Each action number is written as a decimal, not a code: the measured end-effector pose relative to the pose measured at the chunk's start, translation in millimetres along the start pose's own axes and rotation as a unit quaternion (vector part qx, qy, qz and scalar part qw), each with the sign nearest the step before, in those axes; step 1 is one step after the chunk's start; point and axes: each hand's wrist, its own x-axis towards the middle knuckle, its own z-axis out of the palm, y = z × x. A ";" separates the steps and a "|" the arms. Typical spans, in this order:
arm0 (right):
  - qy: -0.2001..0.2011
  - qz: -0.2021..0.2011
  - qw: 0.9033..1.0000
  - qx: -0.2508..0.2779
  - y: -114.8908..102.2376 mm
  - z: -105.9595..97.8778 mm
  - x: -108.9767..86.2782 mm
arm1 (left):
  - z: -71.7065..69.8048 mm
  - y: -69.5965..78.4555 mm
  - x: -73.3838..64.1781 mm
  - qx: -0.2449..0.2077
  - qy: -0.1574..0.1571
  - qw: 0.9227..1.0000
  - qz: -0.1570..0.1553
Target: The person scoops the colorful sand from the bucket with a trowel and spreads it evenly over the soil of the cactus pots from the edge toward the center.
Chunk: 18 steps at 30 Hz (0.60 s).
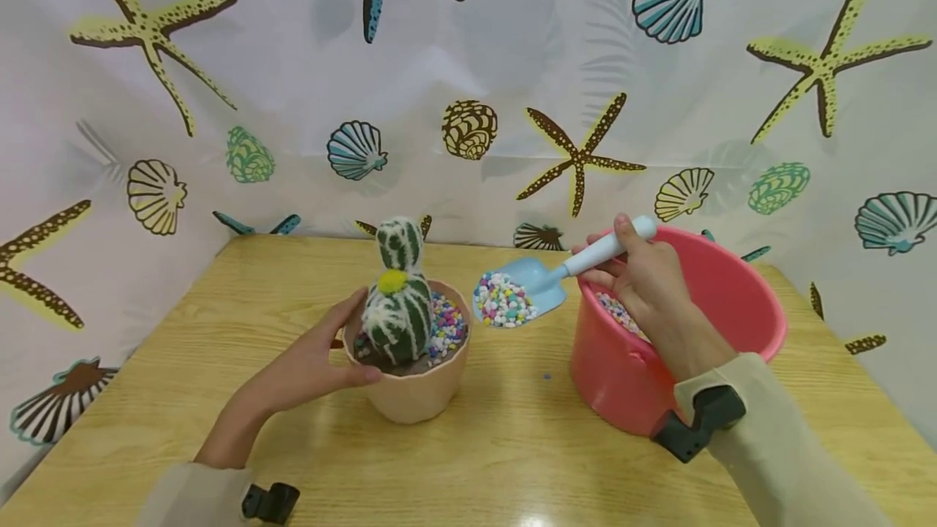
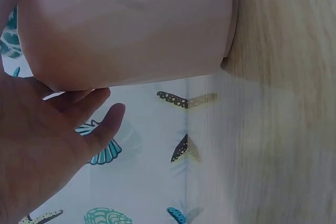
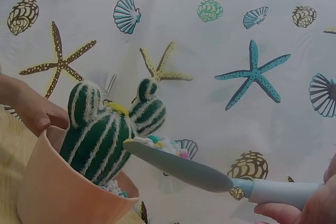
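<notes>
My right hand (image 1: 647,279) grips the pale handle of a light blue toy trowel (image 1: 540,279), its blade loaded with multicoloured pebbles (image 1: 505,299). The blade is held in the air between the bucket and the pot, near the pot's right rim. At the pot's left side my left hand (image 1: 322,356) holds the peach flower pot (image 1: 417,397), thumb at the front rim and fingers around the far side. A green cactus (image 1: 398,307) with white fuzzy stripes and a yellow flower stands in it. Coloured pebbles cover the soil on the right of the cactus. In the right wrist view the trowel (image 3: 178,169) overlaps the cactus.
A large pink-red bucket (image 1: 615,381) with more pebbles inside stands on the right, beneath my right forearm. One small blue pebble (image 1: 546,376) lies on the wooden table (image 1: 498,462). A white cloth (image 1: 439,63) printed with shells and starfish hangs behind.
</notes>
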 end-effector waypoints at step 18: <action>-0.003 0.012 1.000 0.014 0.5 1.0 -1.6 | 11.3 25.3 -12.2 0.074 0.022 0.996 -0.045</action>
